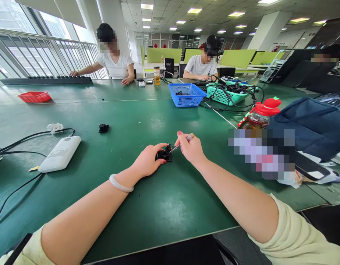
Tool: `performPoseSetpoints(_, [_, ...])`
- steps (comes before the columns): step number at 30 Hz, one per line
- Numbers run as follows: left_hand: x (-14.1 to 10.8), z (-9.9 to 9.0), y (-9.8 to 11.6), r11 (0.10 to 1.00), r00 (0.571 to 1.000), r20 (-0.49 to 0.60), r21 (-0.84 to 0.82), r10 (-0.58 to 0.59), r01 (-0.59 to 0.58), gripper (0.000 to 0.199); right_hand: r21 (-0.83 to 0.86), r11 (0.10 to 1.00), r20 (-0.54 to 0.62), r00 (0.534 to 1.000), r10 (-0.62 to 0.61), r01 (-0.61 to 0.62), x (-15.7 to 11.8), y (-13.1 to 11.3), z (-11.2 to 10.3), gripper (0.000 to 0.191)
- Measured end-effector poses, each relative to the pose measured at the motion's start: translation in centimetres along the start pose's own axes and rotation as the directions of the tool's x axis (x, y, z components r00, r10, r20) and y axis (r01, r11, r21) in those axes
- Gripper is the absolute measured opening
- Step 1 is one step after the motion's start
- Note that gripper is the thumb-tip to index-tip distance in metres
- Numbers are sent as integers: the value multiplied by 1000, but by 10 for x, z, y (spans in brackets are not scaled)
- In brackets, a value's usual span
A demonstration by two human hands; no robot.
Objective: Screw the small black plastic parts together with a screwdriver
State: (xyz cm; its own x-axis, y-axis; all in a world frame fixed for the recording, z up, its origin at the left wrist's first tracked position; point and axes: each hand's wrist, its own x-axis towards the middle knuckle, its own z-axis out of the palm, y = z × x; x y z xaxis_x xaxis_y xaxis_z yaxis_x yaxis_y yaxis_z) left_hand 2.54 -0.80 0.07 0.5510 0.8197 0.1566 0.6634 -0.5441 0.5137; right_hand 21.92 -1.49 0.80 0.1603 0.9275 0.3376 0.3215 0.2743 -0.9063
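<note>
Near the middle of the green table (164,206), my left hand (148,160) grips a small black part (167,156) between thumb and fingers, low against the surface. My right hand (191,148) is closed around a screwdriver (191,136) with a thin metal shaft. The shaft points down and left, and its tip meets the upper side of the black part. Exactly where the tip sits is too small to tell. Another small black part (103,128) lies on the table, further back and to the left.
A white power bank (60,154) with black cables lies left. A red tray (34,97), blue basket (187,95) and green basket (227,94) with tangled cables stand further back. A red-lidded bottle (259,115), blue bag (310,127) and phone (310,165) are right. Two people sit opposite.
</note>
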Motion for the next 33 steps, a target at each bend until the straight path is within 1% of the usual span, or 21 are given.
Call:
performPoseSetpoints(5, [0,0,-2,1000,1000,-3,-2,4,-4,57,-69,995,72,995,-72,77,-3,-2,4,64])
performPoseSetpoints(8, [0,1,-2,1000,1000,-8,-5,8,-8,57,-71,991,65,992,-109,114,-3,-5,2,62])
performPoseSetpoints(10, [0,1,-1,1000,1000,2,-16,18,-18,58,-11,997,25,997,-74,75,-2,-6,1,62])
performPoseSetpoints(13, [0,-1,-2,997,998,38,-59,58,-56,64,134,989,3,999,54,-54,3,-2,-1,62])
performPoseSetpoints(15, [0,-2,-4,991,993,72,-104,94,-87,69,192,974,43,993,113,-119,6,2,1,62])
performPoseSetpoints(18, [0,-3,-6,977,987,102,-184,128,-107,74,196,970,122,985,122,-145,8,8,5,62])
performPoseSetpoints(21, [0,-4,-7,963,985,103,-243,141,-113,74,153,984,160,985,63,-88,7,6,7,62])
performPoseSetpoints(24, [0,-5,-6,961,984,99,-248,150,-121,74,68,996,181,981,-66,54,3,-3,7,62])
performPoseSetpoints(26, [0,-5,-5,963,982,92,-229,165,-141,74,29,986,209,963,-169,166,0,-8,5,62])
performPoseSetpoints(27, [0,-5,-6,964,980,91,-216,175,-152,74,20,980,219,956,-196,197,-1,-10,5,61])
performPoseSetpoints(28, [0,-5,-6,966,979,91,-205,180,-159,74,20,980,222,955,-199,200,-2,-10,4,61])
performPoseSetpoints(29, [-1,-4,-7,968,979,93,-193,179,-159,74,30,984,211,961,-176,174,-1,-9,3,61])
performPoseSetpoints(30, [-1,-4,-8,971,980,98,-183,174,-154,74,53,991,194,973,-129,120,0,-7,3,61])
performPoseSetpoints(32, [0,-3,-9,977,981,109,-162,160,-141,75,143,990,125,992,-4,-14,3,-3,2,62])
performPoseSetpoints(33, [0,-2,-10,980,982,114,-149,151,-134,76,202,977,102,993,52,-71,5,-1,2,63])
